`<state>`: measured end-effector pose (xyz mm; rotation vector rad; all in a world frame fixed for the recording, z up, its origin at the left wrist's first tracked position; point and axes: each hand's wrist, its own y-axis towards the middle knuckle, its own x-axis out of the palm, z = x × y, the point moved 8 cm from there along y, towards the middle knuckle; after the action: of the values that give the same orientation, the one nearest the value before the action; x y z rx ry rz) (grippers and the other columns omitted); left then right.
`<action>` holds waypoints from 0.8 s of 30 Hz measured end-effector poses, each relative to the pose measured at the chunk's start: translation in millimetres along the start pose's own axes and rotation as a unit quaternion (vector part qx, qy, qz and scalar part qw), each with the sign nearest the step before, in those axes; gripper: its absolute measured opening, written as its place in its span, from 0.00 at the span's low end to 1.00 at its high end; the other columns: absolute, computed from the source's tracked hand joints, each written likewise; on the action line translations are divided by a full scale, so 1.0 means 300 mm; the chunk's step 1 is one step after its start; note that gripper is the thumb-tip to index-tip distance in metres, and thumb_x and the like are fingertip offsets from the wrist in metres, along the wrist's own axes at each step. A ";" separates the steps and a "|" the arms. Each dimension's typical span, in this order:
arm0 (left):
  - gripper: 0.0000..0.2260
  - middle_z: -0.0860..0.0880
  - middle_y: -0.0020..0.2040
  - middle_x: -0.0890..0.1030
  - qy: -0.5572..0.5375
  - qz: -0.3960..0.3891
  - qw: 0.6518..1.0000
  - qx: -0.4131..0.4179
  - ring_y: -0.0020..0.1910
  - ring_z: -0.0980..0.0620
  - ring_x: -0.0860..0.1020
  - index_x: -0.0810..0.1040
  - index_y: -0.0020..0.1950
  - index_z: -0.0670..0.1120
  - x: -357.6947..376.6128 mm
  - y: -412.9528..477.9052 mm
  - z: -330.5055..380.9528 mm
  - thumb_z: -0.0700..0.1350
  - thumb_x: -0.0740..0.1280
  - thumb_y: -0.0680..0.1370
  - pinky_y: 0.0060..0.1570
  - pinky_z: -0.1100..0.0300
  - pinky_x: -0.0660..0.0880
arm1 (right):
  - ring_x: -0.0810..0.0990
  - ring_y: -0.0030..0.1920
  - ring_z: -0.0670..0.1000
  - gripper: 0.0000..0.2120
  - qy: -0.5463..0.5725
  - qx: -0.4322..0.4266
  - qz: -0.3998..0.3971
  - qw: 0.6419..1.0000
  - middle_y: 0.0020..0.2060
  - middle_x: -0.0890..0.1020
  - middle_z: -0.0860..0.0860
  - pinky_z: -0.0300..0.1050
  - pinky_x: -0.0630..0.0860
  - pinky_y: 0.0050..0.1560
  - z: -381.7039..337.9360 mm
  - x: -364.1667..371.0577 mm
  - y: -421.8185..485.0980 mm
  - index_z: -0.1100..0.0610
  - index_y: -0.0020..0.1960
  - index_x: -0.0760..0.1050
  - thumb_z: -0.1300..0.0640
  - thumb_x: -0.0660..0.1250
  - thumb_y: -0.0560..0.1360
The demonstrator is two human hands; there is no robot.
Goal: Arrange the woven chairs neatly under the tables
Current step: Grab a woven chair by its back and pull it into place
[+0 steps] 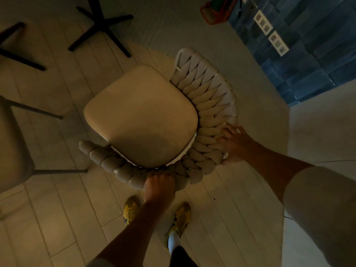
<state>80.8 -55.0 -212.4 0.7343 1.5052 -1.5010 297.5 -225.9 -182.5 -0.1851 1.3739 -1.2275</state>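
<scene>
A woven chair (pixel 208 97) with a tan cushioned seat (pixel 140 116) and a thick braided backrest stands on the tiled floor right in front of me, seen from above. My left hand (pixel 159 186) grips the braided rim at the near side of the backrest. My right hand (pixel 234 144) grips the rim on the right side, fingers curled over the weave. A black cross-shaped table base (pixel 102 26) stands on the floor at the upper left, beyond the chair's seat.
Another chair's pale seat and thin dark legs (pixel 48 171) fill the left edge. A second dark table leg (pixel 19 56) lies at the far left. A blue tiled wall (pixel 308 54) rises at the upper right, with an orange object (pixel 215 12) near it. My yellow shoes (pixel 181 216) stand just behind the chair.
</scene>
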 end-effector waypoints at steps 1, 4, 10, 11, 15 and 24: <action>0.13 0.52 0.55 0.84 0.004 0.000 1.000 0.005 0.53 0.51 0.83 0.78 0.65 0.52 0.002 0.003 -0.002 0.53 0.64 0.82 0.55 0.55 0.78 | 0.40 0.82 0.58 0.56 0.015 0.007 0.011 1.000 0.82 0.51 0.54 0.68 0.46 0.78 -0.005 0.012 -0.001 0.48 0.81 0.58 0.20 0.67 0.62; 0.14 0.52 0.55 0.84 0.001 -0.010 1.000 0.012 0.54 0.51 0.82 0.78 0.64 0.52 0.014 0.005 -0.008 0.48 0.67 0.79 0.53 0.56 0.78 | 0.42 0.82 0.57 0.55 0.030 0.016 0.023 0.999 0.81 0.54 0.54 0.70 0.46 0.78 -0.010 0.035 -0.007 0.49 0.79 0.60 0.20 0.68 0.62; 0.16 0.54 0.51 0.85 0.010 -0.008 0.998 0.068 0.50 0.51 0.84 0.83 0.59 0.55 0.008 0.011 -0.045 0.52 0.76 0.71 0.50 0.57 0.79 | 0.51 0.82 0.57 0.57 0.044 0.023 0.029 0.998 0.79 0.61 0.55 0.73 0.39 0.76 -0.045 0.130 -0.095 0.47 0.80 0.61 0.15 0.59 0.60; 0.17 0.54 0.54 0.84 0.010 -0.017 0.997 0.081 0.54 0.51 0.83 0.81 0.61 0.56 0.019 0.017 -0.064 0.52 0.74 0.72 0.54 0.56 0.79 | 0.56 0.80 0.58 0.56 0.051 0.021 0.048 0.997 0.77 0.64 0.54 0.72 0.40 0.76 -0.061 0.137 -0.120 0.47 0.79 0.62 0.15 0.58 0.61; 0.22 0.58 0.68 0.80 0.045 -0.044 0.989 0.134 0.68 0.52 0.77 0.74 0.72 0.59 0.022 0.050 -0.190 0.49 0.65 0.77 0.70 0.53 0.71 | 0.75 0.67 0.62 0.37 0.082 0.001 0.173 0.981 0.66 0.75 0.55 0.69 0.60 0.74 -0.159 0.137 -0.211 0.51 0.67 0.77 0.30 0.73 0.66; 0.22 0.59 0.67 0.80 0.122 0.005 0.982 0.142 0.71 0.47 0.75 0.79 0.67 0.66 -0.193 0.072 -0.558 0.55 0.75 0.74 0.77 0.44 0.62 | 0.75 0.64 0.60 0.25 0.198 -0.011 0.220 0.955 0.65 0.75 0.55 0.59 0.67 0.68 -0.552 0.030 -0.205 0.51 0.66 0.74 0.40 0.68 0.72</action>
<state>98.1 121.0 -188.4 1.1271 1.4737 -1.6862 129.7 -170.6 -190.7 0.3578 1.6619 -0.8992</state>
